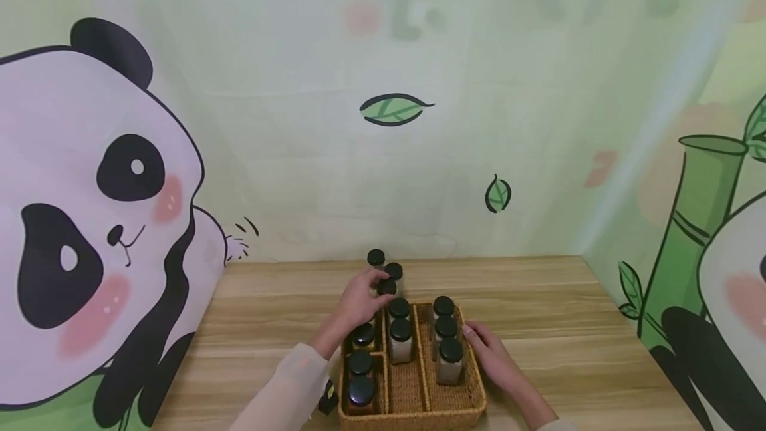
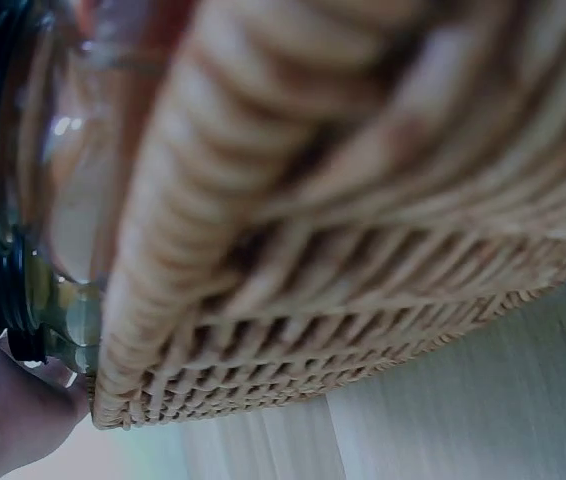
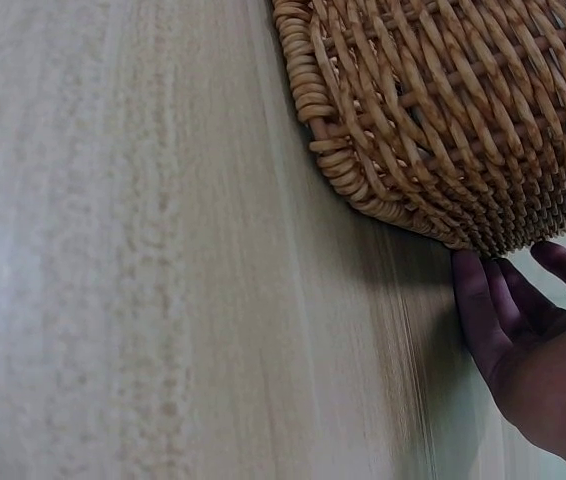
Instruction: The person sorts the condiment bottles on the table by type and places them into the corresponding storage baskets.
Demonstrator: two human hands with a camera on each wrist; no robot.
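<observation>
A woven basket (image 1: 413, 423) with dividers holds several clear jars with black lids, among them a pale-filled jar (image 1: 450, 371) on the right. My left hand (image 1: 359, 298) reaches over the basket's back left part, its thumb and fingers pinching a black-lidded jar (image 1: 386, 287). In the left wrist view, the hand (image 2: 13, 400) shows at the lower left, partly cut off, beside jars at the woven rim (image 2: 153, 270). My right hand (image 1: 493, 354) is at the basket's right side, thumb near the rim. Its straight fingers (image 3: 478, 300) touch the weave in the right wrist view.
Behind the basket stand two more black-lidded jars, a far one (image 1: 376, 257) and a nearer one (image 1: 394, 271). A small black-and-yellow item (image 1: 328, 398) lies left of the basket. The wooden table (image 1: 263, 324) meets a printed panda backdrop (image 1: 299, 171).
</observation>
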